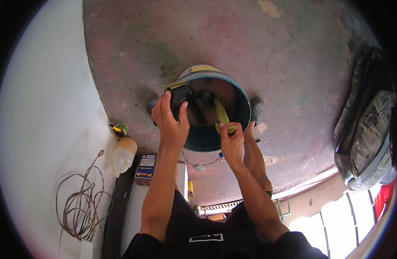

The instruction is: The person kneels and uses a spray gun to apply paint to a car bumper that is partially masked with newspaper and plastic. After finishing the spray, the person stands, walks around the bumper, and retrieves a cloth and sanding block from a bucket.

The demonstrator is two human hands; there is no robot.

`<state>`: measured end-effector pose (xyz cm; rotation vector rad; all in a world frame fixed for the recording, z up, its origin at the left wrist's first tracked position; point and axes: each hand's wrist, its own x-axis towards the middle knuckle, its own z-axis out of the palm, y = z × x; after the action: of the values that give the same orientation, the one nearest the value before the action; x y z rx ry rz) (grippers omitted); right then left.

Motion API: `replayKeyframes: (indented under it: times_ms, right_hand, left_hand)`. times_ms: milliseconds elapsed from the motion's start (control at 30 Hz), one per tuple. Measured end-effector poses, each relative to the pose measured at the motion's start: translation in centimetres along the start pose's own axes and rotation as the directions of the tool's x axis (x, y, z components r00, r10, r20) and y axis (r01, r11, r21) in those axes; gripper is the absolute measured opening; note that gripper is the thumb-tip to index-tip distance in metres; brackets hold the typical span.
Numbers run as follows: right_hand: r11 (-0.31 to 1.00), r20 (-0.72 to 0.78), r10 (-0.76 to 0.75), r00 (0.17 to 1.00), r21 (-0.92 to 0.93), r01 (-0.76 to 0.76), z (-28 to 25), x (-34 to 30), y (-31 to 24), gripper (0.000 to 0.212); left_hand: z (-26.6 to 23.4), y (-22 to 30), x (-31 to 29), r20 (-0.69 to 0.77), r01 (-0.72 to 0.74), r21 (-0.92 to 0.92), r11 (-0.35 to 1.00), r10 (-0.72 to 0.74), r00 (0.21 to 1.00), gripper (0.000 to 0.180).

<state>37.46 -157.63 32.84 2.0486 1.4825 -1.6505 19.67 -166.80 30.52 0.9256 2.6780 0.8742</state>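
My left hand (170, 121) is closed around a black, box-shaped piece (179, 96) at the left rim of a round bucket (247, 101). A flat yellowish-green edge shows along the top of that piece; its exact kind is unclear. Between thumb and fingers, my right hand (231, 141) pinches a yellow-green strip (222, 113), folded near the fingertips. The strip's narrow end points away over the bucket's dark inside. Further dark shapes lie in the bucket, too dim to name.
On the left are a coiled brown cord (84, 207), a translucent jug (124, 155), a small green container (119, 130) and a blue-labelled can (146, 167). A black bundle with newspaper (371, 125) stands at the right. My clog-shod feet (257, 108) flank the bucket.
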Motion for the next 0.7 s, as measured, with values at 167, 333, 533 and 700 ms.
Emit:
replayKeyframes:
  times_ms: [167,333,533,700]
  right_hand:
    - [0.991,-0.128,-0.088,0.988,0.090,0.100,-0.4,-0.9,1.0,0.028]
    - [0.986,-0.101,-0.147,0.984,0.057,0.154,-0.9,-2.4,0.8,0.026]
    - [0.965,-0.031,-0.262,0.965,-0.017,0.261,-3.4,-4.7,-2.4,0.016]
    - [0.938,-0.008,-0.343,0.939,0.041,0.343,-6.9,-9.5,-4.8,0.014]
  left_hand:
    - [2.0,3.8,-3.4,0.219,0.382,-0.392,0.837,-0.318,0.922,0.065]
    - [6.6,0.8,-4.4,0.191,0.574,-0.323,0.752,-0.542,0.818,0.076]
    - [2.8,5.5,-6.1,0.649,0.088,-0.225,0.970,0.082,0.756,0.104]
    - [7.2,4.9,-7.5,0.586,0.129,-0.390,0.912,0.137,0.799,0.071]
